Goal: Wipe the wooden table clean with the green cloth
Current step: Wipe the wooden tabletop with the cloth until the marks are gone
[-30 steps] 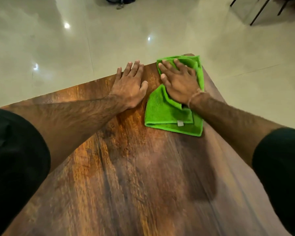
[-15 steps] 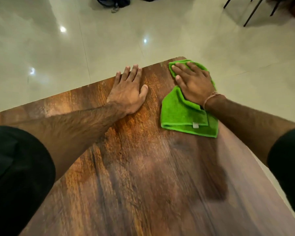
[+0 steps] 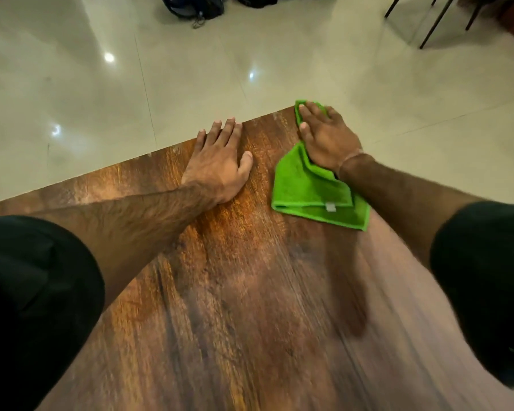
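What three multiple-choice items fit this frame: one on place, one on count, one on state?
1. Where is the green cloth?
A. on the floor
B. at the far right corner of the wooden table
C. draped over a chair

2. How many hands rest on the cloth?
A. none
B. one
C. two

3. How is the left hand?
A. flat on bare wood, fingers straight
B. clenched in a fist
C. raised off the table

Answers:
1 B: the cloth lies on the wood where the far edge meets the right edge.
2 B: only the right hand presses on it.
3 A: its palm and straight fingers lie on the wood beside the cloth, apart from it.
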